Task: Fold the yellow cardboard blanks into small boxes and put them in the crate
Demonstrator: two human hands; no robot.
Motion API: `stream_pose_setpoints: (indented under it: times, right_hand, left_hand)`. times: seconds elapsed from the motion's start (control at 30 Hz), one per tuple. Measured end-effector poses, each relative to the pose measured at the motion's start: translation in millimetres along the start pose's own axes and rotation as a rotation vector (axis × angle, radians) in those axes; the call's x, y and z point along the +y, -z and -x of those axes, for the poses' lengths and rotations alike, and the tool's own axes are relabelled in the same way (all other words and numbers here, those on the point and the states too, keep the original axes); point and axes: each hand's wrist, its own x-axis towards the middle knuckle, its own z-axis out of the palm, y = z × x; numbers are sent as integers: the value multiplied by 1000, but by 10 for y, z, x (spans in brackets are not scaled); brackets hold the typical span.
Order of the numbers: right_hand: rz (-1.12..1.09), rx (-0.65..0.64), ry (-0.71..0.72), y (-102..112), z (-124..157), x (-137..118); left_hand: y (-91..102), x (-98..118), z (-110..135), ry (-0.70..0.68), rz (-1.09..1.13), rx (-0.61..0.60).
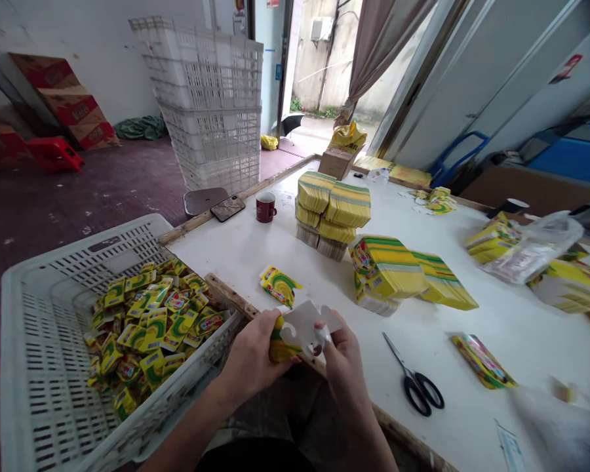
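Both hands on carton by table edge

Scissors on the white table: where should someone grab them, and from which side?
Probably by the black handle loops, from the table's near edge, with the right hand: the scissors lie flat, loops toward that edge, blades pointing away.

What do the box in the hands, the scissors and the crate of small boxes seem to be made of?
Box: thin card, judging by its cut flaps; printed yellow outside, plain pale inside. Scissors: probably metal blades, grey and slim; smooth black handles, likely plastic. Crate: likely molded plastic, whitish, given its regular slotted walls.
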Motion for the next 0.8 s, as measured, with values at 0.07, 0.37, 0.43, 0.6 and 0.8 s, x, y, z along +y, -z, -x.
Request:
stream_pose_setpoints:
  times: [0.07,0.37,0.43,0.6,0.8]
  right_hand:
    - [-59,-21,-107,-8,-39,-7]
    - [-458,-188,-340,-293,124,337]
    - [-486,-230,-270,-214,141,318]
    - [-336,-154,-224,-80,114,194]
    - [-206,-186,-309,-128,12,134]
  left_hand:
    - [-24,8,39,-38,42,8]
    - [-118,75,40,148,298,84]
    - [-104,52,22,179,282,86]
    - [-119,12,-5,60,143,50]
    - [-137,50,-10,-105,-18,-35]
